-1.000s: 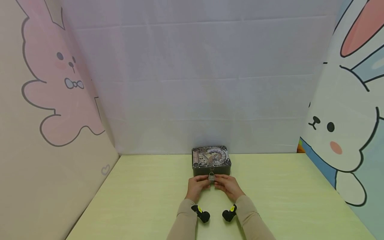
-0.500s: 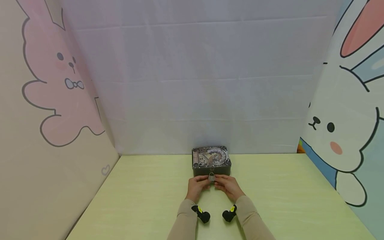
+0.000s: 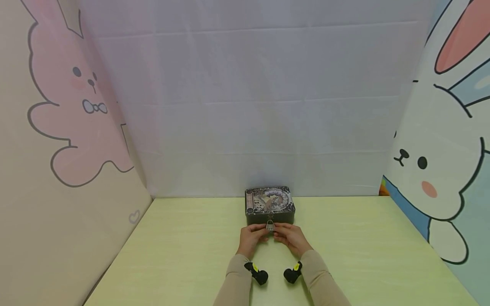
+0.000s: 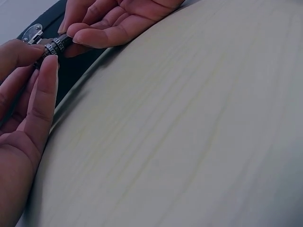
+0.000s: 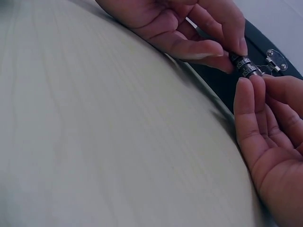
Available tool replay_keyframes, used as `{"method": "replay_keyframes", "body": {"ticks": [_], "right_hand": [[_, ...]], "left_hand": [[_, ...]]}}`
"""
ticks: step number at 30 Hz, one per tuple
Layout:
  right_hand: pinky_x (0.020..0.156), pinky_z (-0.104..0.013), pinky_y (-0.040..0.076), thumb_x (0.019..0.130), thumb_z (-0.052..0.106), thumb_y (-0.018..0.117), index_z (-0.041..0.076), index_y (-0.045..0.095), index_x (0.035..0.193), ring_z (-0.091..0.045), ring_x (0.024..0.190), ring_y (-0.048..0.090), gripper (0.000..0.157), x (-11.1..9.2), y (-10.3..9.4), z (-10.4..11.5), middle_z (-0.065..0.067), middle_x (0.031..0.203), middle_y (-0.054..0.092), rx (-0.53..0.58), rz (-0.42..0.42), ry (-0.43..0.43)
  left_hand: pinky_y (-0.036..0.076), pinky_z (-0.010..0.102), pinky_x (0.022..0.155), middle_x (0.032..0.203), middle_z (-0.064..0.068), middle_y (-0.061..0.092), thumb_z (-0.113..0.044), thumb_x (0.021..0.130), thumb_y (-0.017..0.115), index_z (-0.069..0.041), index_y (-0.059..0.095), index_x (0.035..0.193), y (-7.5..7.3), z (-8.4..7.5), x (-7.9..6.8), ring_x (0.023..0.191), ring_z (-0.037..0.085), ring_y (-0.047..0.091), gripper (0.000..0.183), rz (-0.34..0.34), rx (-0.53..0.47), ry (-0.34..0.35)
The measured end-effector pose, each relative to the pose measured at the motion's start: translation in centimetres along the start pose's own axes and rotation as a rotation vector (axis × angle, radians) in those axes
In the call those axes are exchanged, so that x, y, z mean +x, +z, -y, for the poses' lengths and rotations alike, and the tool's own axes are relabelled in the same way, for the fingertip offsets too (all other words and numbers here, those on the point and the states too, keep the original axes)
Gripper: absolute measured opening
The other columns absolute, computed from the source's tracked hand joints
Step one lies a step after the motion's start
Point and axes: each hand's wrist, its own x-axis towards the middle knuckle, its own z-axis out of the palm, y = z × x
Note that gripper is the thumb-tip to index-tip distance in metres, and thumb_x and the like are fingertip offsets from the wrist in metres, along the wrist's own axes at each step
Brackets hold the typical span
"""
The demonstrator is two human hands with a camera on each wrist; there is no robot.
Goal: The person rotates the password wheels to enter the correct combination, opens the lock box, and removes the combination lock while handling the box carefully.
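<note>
Nothing visibly moved: left hand [image 3: 250, 239] and right hand [image 3: 294, 238] still pinch the padlock [image 3: 270, 227] at the box [image 3: 269, 203]

Lock [image 3: 270, 226] partly covered, its dials [image 5: 245, 66] unreadable.
The left hand [image 3: 252, 238] and right hand [image 3: 294, 239] hide its ends; the digits are too small from the head, too blurred from the wrists. The box [image 3: 270, 207] has its front partly hidden and fine print illegible; both sleeves [image 3: 238, 282] run off the head view's bottom edge.
</note>
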Motion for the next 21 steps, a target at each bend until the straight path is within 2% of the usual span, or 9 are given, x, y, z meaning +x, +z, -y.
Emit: {"method": "replay_keyframes", "body": {"ticks": [3, 10, 21], "right_hand": [[0.073, -0.024, 0.060, 0.099, -0.002, 0.056, -0.021, 0.047, 0.133, -0.011, 0.076, 0.064, 0.040, 0.0, 0.0, 0.0, -0.008, 0.095, 0.065, 0.001, -0.003, 0.001], [0.072, -0.025, 0.060, 0.098, -0.002, 0.057, -0.020, 0.049, 0.132, -0.012, 0.076, 0.064, 0.039, 0.1, 0.1, -0.1, -0.009, 0.097, 0.065, 0.004, -0.021, -0.002], [0.072, -0.024, 0.060, 0.098, -0.004, 0.055, -0.021, 0.050, 0.130, -0.011, 0.075, 0.064, 0.036, 0.0, 0.1, -0.2, -0.009, 0.097, 0.064, 0.002, -0.022, -0.002]], "left_hand": [[0.061, 0.026, 0.061, 0.095, 0.017, 0.073, 0.009, 0.084, 0.072, 0.017, 0.069, 0.107, 0.0, -0.4, -0.3, 0.061, 0.013, 0.066, 0.025, 0.013, -0.008, -0.013], [0.062, 0.030, 0.069, 0.097, 0.021, 0.072, 0.012, 0.081, 0.071, 0.019, 0.066, 0.108, 0.3, -2.8, -1.9, 0.069, 0.016, 0.068, 0.028, 0.038, -0.016, -0.010], [0.062, 0.030, 0.070, 0.099, 0.024, 0.071, 0.013, 0.081, 0.072, 0.020, 0.066, 0.108, 0.4, -3.0, -2.2, 0.072, 0.015, 0.067, 0.029, 0.033, -0.014, -0.001]]}}
